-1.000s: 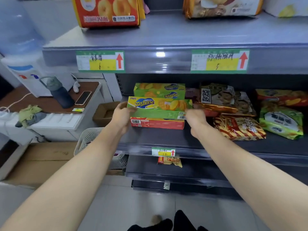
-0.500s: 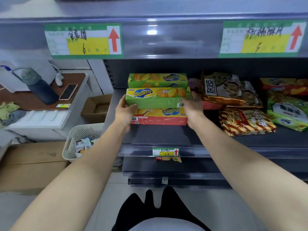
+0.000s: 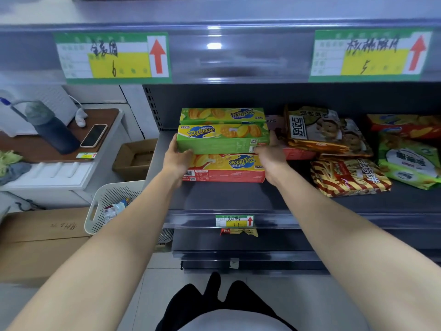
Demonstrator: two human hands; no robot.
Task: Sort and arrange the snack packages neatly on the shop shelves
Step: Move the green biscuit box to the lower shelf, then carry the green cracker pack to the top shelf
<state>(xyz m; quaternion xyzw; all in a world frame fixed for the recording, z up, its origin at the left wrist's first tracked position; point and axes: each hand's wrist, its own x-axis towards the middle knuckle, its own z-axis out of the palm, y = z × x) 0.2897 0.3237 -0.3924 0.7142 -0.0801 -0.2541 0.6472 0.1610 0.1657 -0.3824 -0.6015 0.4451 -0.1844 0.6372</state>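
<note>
green Zecheese box (image 3: 222,143) | atop red box (image 3: 224,172) | left hand (image 3: 177,161), right hand (image 3: 272,158) grip its ends

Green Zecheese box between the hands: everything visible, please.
The green Zecheese box is a long carton, seemingly cardboard: yellow top with blue logo and biscuit pictures, green front side with barcode and QR code near its right end. It lies level on or just above the red Zecheese box, before a second green box. The left hand holds its left end, the right hand its right end.
</note>
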